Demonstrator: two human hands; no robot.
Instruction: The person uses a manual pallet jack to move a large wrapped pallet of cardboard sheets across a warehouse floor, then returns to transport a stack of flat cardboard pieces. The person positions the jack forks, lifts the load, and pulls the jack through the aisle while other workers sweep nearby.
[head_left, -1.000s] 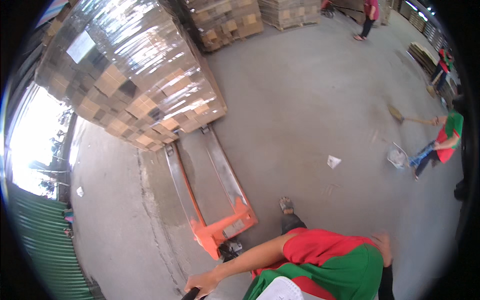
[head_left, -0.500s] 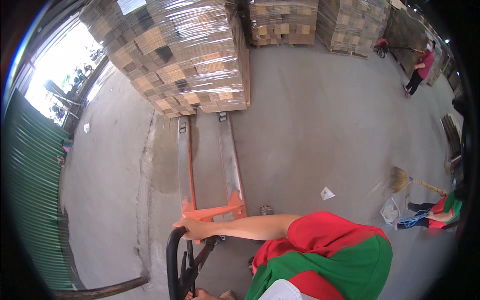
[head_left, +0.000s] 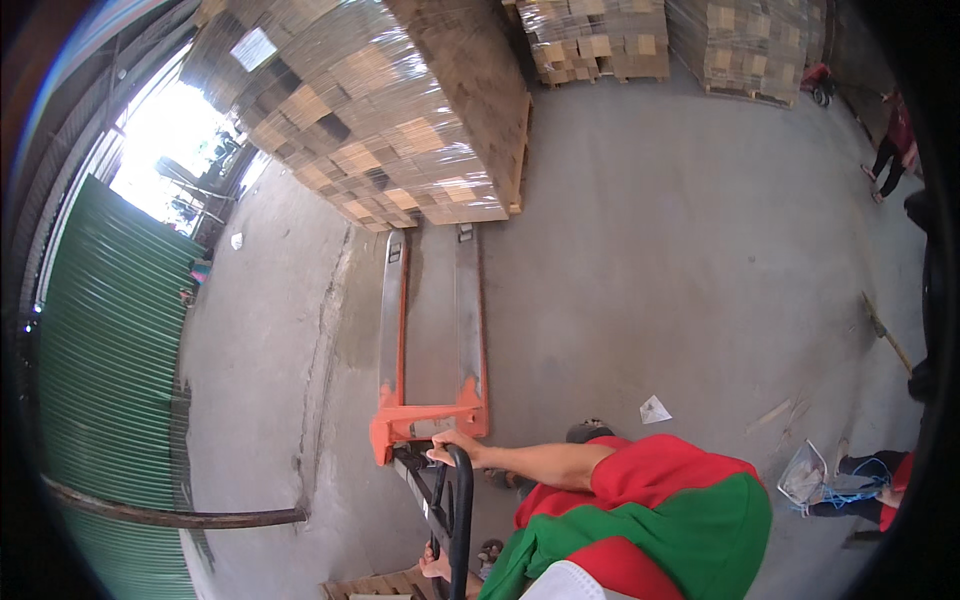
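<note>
An orange pallet jack (head_left: 420, 413) stands on the concrete floor, its two long worn forks pointing away from me. The fork tips reach the near lower edge of a tall stack of cardboard boxes (head_left: 400, 130) wrapped in clear film. My right hand (head_left: 457, 447) is closed over the far end of the jack's black looped handle (head_left: 463, 520). Lower down, my left hand (head_left: 434, 564) grips the near side of the same handle, partly hidden by it. The handle is angled to the right of the jack's body.
More wrapped box stacks (head_left: 595, 40) stand at the back. A green corrugated wall (head_left: 110, 390) and a wooden pole (head_left: 180, 516) are on the left. Slats of a wooden pallet (head_left: 375, 585) show below. At the right are a co-worker (head_left: 865, 490) with a bag (head_left: 802, 473) and another person (head_left: 888, 150).
The handle has swung to the right, both hands moving with it. My view has turned left, so the stacks and people appear farther right. The fork tips still meet the stack's edge.
</note>
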